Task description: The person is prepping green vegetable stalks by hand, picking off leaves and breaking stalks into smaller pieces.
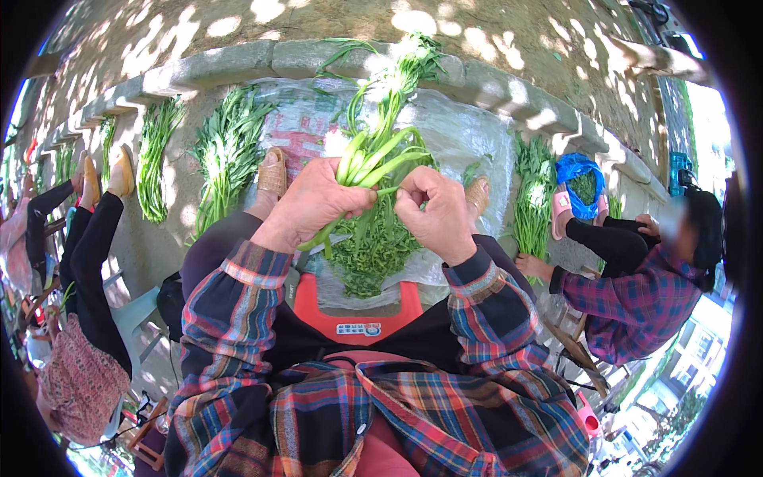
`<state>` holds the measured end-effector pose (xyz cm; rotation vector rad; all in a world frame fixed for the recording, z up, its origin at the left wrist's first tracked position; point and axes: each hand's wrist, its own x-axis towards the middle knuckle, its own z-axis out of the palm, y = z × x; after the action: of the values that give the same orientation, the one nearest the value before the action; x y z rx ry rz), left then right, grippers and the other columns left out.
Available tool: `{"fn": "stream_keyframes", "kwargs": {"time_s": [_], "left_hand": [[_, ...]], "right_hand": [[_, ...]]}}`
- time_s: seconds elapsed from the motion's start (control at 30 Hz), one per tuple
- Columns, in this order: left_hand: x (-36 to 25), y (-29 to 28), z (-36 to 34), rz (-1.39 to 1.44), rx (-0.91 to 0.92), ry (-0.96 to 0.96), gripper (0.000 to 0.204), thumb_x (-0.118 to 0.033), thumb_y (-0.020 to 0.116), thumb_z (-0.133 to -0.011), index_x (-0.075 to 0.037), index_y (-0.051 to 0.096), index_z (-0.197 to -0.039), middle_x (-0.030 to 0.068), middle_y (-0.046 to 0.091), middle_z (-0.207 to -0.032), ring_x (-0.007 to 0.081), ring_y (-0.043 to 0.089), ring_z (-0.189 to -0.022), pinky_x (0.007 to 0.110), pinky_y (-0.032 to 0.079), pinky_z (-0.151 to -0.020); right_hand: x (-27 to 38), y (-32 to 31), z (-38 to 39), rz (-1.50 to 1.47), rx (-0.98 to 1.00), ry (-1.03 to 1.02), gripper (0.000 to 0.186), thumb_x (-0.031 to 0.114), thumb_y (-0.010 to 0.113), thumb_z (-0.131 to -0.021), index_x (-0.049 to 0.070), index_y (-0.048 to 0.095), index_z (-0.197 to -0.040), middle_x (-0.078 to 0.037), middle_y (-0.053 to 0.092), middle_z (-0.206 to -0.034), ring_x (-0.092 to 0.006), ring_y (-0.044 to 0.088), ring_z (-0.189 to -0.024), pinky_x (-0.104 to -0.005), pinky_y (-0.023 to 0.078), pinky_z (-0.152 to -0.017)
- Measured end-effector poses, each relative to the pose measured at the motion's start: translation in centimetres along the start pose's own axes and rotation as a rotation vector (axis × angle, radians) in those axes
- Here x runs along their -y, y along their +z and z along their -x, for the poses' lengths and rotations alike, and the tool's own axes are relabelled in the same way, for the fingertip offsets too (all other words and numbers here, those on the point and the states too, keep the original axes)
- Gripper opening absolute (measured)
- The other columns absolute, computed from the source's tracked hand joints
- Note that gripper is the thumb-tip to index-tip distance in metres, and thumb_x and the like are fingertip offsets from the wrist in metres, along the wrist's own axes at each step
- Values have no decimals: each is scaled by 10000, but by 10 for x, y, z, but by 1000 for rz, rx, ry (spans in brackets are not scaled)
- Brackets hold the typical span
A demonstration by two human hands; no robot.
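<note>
A bunch of long-stemmed leafy greens (385, 103) stretches away from me, its pale thick stalks nearest. My left hand (322, 199) is closed around those stalks. Just right of it, my right hand (435, 208) pinches the tip of one thin green stalk that spans the gap between both hands. Under my hands, a heap of loose green leaves (369, 258) lies on a clear plastic sheet (481, 119). The exact grip of my right fingertips is partly hidden by the fingers.
Bundles of greens lie left (226, 151) and right (534, 191) of the sheet. A stone curb (310, 60) runs behind it. A red plastic seat (350, 324) is between my legs. A person in plaid (636, 294) sits at right by a blue bag (574, 168); others sit left.
</note>
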<state>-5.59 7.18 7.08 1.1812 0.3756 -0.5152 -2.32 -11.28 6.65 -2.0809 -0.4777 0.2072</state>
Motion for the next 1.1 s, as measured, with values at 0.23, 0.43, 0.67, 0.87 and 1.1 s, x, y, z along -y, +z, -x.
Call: {"fn": "stream_keyframes", "kwargs": {"time_s": [0.23,0.43,0.67,0.87,1.1], "left_hand": [[5,-1,0,152,53,-27,159,-20,679,-735,-20,627,-885,2,609,-714,60,529,-562,198,411,-505],[6,-6,2,140,29,32,162,-7,687,-738,-18,640,-892,5,619,-720,58,534,-571,196,425,-523],[3,2,-2,121,-36,110,237,22,703,-698,-20,624,-918,-10,620,-777,49,532,-619,197,422,-564],[16,-2,-7,-34,-64,138,247,-4,695,-712,-7,627,-949,-4,639,-834,50,554,-714,197,441,-643],[4,2,-4,-337,-62,190,216,-55,650,-716,20,633,-918,-11,625,-777,36,502,-690,215,431,-616]], "right_hand": [[-10,-8,-2,-249,-95,162,69,15,559,-730,32,537,-667,-3,507,-552,-64,464,-499,-242,359,-453],[-1,-19,-2,-463,45,376,58,34,547,-817,13,587,-781,16,561,-642,-37,492,-548,-195,392,-492],[-14,-8,3,-214,208,166,142,27,600,-778,1,581,-916,-45,565,-712,-108,549,-607,-253,446,-555],[-2,-10,0,-120,245,103,135,70,612,-784,8,590,-902,-84,574,-748,-187,585,-640,-303,463,-580],[-7,-11,0,18,282,17,120,98,624,-812,-4,622,-874,-77,585,-721,-145,548,-612,-275,435,-554]]}}
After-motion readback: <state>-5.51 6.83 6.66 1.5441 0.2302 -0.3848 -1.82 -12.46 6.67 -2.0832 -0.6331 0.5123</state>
